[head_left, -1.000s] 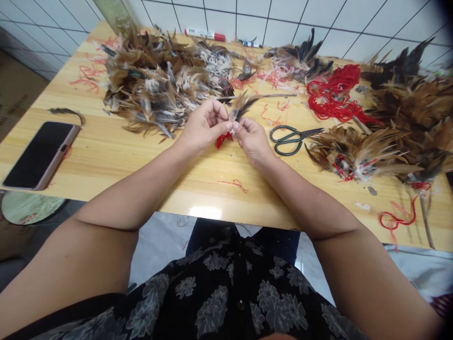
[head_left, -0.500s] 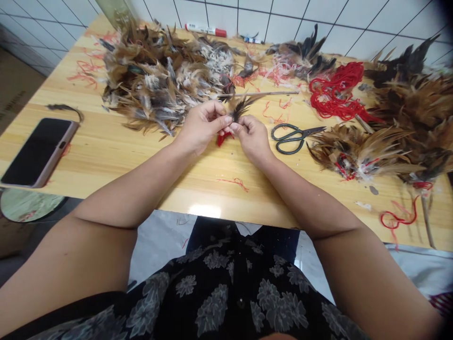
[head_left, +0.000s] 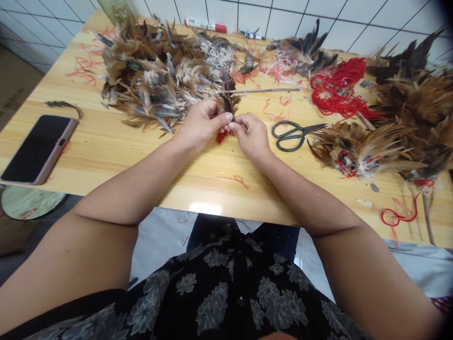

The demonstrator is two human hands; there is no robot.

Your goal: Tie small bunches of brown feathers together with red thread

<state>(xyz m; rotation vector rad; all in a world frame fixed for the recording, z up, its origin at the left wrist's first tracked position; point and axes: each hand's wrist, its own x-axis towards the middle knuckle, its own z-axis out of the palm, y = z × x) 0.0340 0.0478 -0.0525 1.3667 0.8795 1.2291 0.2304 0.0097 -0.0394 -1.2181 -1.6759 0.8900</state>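
My left hand (head_left: 201, 123) and my right hand (head_left: 252, 135) meet over the middle of the wooden table (head_left: 116, 151), fingertips pinched together. Between them they hold a small bundle of dark brown feathers (head_left: 228, 105) that sticks up and away from me. A bit of red thread (head_left: 221, 136) hangs below the pinch, under my left fingers. Both hands are closed on the bundle.
A big heap of brown and grey feathers (head_left: 155, 80) lies behind my left hand. Black scissors (head_left: 292, 136) lie right of my right hand, a thin stick (head_left: 262, 90) behind. Red cord (head_left: 336, 92) and tied feather bunches (head_left: 357, 151) fill the right side. A phone (head_left: 37, 148) lies far left.
The feather bundle has been turned and drawn closer into the fingers, so less of it fans out. My hands stay in nearly the same spot.
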